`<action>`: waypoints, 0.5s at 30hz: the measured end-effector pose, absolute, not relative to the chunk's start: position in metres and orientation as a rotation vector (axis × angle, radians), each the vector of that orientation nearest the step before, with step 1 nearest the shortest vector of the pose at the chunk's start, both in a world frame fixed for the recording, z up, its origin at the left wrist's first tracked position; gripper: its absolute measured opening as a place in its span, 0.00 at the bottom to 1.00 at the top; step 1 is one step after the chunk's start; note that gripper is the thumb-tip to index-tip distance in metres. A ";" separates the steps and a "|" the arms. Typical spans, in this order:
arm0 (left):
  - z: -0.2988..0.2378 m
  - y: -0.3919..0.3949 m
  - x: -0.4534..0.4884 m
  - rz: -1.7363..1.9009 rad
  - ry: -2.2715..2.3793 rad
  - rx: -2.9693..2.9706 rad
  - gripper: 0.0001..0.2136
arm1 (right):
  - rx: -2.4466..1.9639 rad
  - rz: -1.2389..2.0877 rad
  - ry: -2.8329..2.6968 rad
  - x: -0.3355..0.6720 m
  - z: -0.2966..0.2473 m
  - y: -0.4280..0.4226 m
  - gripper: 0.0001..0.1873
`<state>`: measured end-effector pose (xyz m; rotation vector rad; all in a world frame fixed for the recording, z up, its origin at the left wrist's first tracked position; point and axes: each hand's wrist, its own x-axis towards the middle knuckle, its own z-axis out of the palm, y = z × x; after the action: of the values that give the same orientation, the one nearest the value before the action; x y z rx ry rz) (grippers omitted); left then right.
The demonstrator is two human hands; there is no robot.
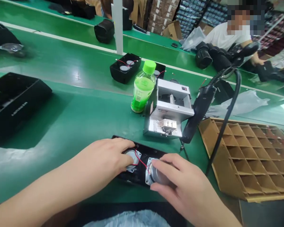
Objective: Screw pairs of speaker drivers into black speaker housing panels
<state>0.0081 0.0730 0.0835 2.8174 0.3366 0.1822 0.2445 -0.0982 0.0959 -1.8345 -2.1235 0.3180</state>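
A black speaker housing (134,175) lies face up on the green bench, with two round metal speaker drivers set in it. My left hand (104,156) has its fingertips curled over the left driver (132,160). My right hand (181,181) grips the right driver (156,173) by its silver back, and the driver sits tilted on the housing. Thin red wires (140,161) run between the two drivers. Both of my hands hide parts of the drivers and the housing.
A metal bench fixture (168,108) and a green-capped bottle (144,87) stand just beyond my hands. To the right are a black corded tool (198,110) and a cardboard divider tray (246,160). Wired black housings (125,67) sit behind, and a co-worker (227,36) works farther back.
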 end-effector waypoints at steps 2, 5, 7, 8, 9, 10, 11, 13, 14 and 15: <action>0.083 0.075 0.009 0.146 0.322 2.807 0.10 | -1.879 0.386 -2.125 0.250 0.097 -0.097 0.24; 0.082 0.078 0.010 0.132 0.277 2.789 0.08 | -1.913 0.443 -2.148 0.256 0.103 -0.096 0.24; 0.081 0.078 0.010 0.165 0.267 2.787 0.08 | -1.940 0.570 -2.165 0.254 0.106 -0.094 0.24; 0.081 0.078 0.010 0.181 0.272 2.787 0.08 | -1.963 0.654 -2.170 0.253 0.107 -0.092 0.23; 0.081 0.078 0.009 0.198 0.274 2.785 0.08 | -1.993 0.730 -2.171 0.250 0.107 -0.090 0.22; 0.081 0.077 0.009 0.216 0.278 2.782 0.09 | -2.032 0.780 -2.167 0.247 0.106 -0.088 0.21; 0.081 0.076 0.009 0.233 0.280 2.777 0.09 | -2.076 0.798 -2.166 0.245 0.104 -0.086 0.20; 0.080 0.075 0.008 0.245 0.284 2.774 0.09 | -2.144 0.741 -2.209 0.241 0.100 -0.083 0.21; 0.080 0.075 0.007 0.240 0.286 2.778 0.09 | -2.162 0.694 -2.246 0.240 0.097 -0.082 0.21; 0.080 0.075 0.007 0.228 0.288 2.785 0.09 | -2.168 0.648 -2.285 0.239 0.094 -0.081 0.22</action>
<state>0.0074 0.0751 0.0798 2.7851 0.2884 0.2283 0.2393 -0.0809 0.0936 -2.1677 -2.2848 0.6485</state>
